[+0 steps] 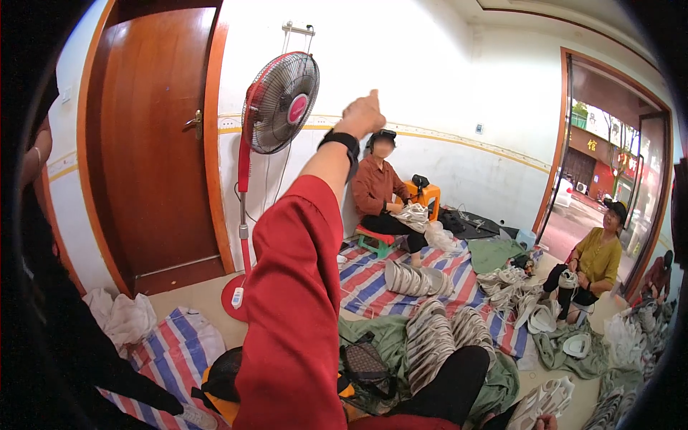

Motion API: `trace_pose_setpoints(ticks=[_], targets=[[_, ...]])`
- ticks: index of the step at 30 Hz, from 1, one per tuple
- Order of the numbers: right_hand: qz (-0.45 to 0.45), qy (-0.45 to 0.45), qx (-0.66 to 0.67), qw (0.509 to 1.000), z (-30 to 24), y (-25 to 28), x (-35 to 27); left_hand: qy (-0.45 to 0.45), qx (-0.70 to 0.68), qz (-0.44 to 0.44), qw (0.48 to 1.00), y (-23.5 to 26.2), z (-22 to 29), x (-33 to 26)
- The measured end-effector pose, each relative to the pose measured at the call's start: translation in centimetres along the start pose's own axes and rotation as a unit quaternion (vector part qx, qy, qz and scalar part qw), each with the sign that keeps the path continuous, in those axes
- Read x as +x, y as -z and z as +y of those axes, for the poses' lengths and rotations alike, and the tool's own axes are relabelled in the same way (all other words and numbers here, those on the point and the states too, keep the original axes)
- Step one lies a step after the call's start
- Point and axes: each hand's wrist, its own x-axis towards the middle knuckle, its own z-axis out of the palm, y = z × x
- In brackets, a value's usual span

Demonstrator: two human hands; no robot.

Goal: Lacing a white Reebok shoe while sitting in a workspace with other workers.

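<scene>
My left hand, in a red sleeve and with a black band at the wrist, is raised high in front of the white wall. Its index finger stretches upward while the other fingers curl in, and it holds nothing. At the lower right edge, my right hand grips a whitish shoe upper; most of that hand is cut off by the frame. Between my hands, long rows of nested shoe uppers rest on a green cloth beside my black-clad knee.
A red standing fan is left of my arm. A seated person handles uppers by an orange stool. Another person in yellow sits near the open doorway. Striped sheeting and a patterned bag lie on the floor.
</scene>
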Motion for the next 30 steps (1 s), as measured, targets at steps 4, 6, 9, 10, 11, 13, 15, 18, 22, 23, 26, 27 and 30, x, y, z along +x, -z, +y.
trace_pose_setpoints(ticks=[4,6,9,10,11,13,15,18,22,23,26,27,30], targets=[[-0.007,-0.020,-0.003,1.000,-3.0,0.2,-0.4,-0.054,-0.012,-0.076,0.996,-2.4,4.0,-2.1],[0.006,0.044,-0.115,0.992,-3.5,0.5,-0.7,-0.100,-0.023,-0.093,0.990,-4.6,5.2,-2.7],[-0.004,-0.003,-0.070,0.998,-3.1,1.1,-2.1,-0.168,-0.038,-0.151,0.973,-8.2,9.0,-4.7],[0.007,-0.008,-0.086,0.996,-1.5,1.4,-2.3,-0.199,-0.054,-0.161,0.965,-9.5,10.1,-5.4],[0.021,-0.008,-0.059,0.998,-0.6,1.2,-1.9,-0.231,-0.073,-0.174,0.955,-11.5,10.8,-6.1],[0.084,0.018,-0.075,0.993,0.5,0.9,-0.9,-0.329,-0.154,-0.124,0.923,-17.4,10.9,-8.2],[0.076,-0.031,-0.050,0.995,-5.6,0.5,-1.6,-0.391,-0.180,-0.207,0.878,-21.7,13.4,-11.6],[0.121,-0.086,0.036,0.988,-6.5,0.1,-1.5,-0.443,-0.218,-0.319,0.809,-25.7,19.1,-19.6],[0.150,-0.080,0.048,0.984,-4.2,-0.2,-1.5,-0.493,-0.270,-0.452,0.693,-29.4,26.1,-30.0],[0.163,-0.084,0.069,0.981,-5.0,-0.6,-1.3,-0.485,-0.310,-0.471,0.668,-30.1,27.5,-32.2],[0.161,-0.103,0.108,0.976,-4.1,-0.2,-2.1,-0.454,-0.402,-0.524,0.598,-31.8,32.3,-38.6],[0.155,-0.108,0.124,0.974,-3.8,-0.2,-2.2,-0.427,-0.449,-0.539,0.572,-32.4,33.8,-40.4],[0.133,-0.132,0.133,0.973,-3.8,0.4,-2.8,-0.398,-0.491,-0.529,0.567,-33.4,36.8,-45.5]])
